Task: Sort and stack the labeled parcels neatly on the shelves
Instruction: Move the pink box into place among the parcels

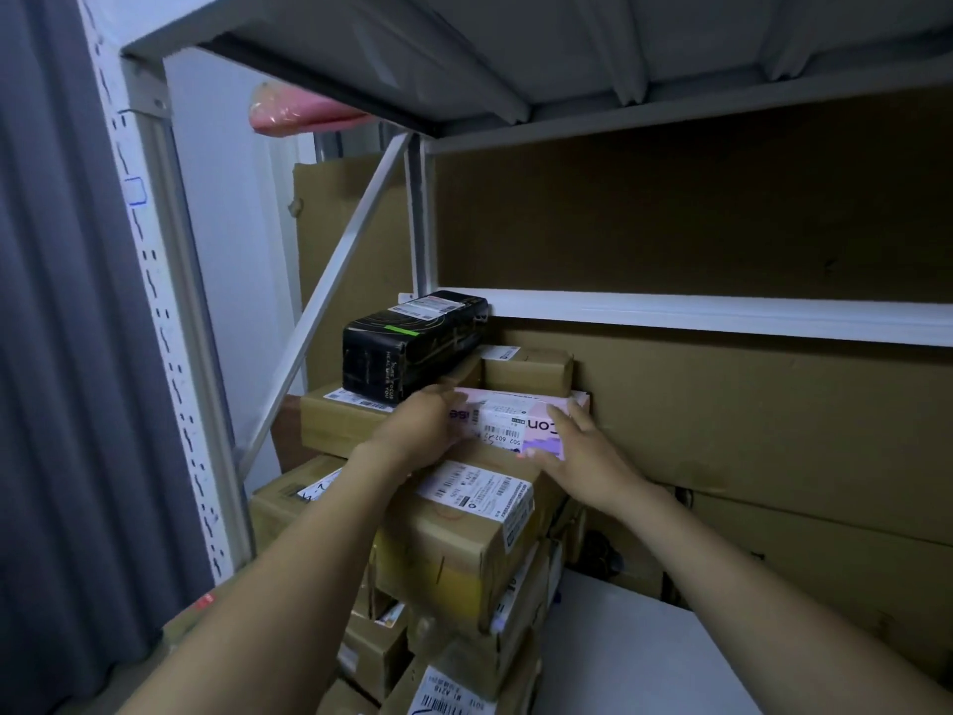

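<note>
A pink and white labeled parcel (pixel 515 421) lies on top of a stack of brown cardboard parcels on the shelf. My left hand (pixel 416 430) grips its left end, fingers curled over the edge. My right hand (pixel 577 446) holds its right end, thumb on the front and fingers along the side. Directly beneath sits a brown box with a white shipping label (pixel 464 528). A black box with a green stripe (pixel 412 343) rests on another brown box (pixel 335 420) to the left. Behind the pink parcel stands a small brown box (pixel 531 371).
Grey metal shelf boards (pixel 670 312) run above and behind, with a diagonal brace (pixel 330 296) at left. Large flat cardboard sheets (pixel 748 420) line the back. More labeled boxes (pixel 454 683) are stacked below. White shelf surface (pixel 644 652) lies at lower right. A pink bag (pixel 289 113) sits up top.
</note>
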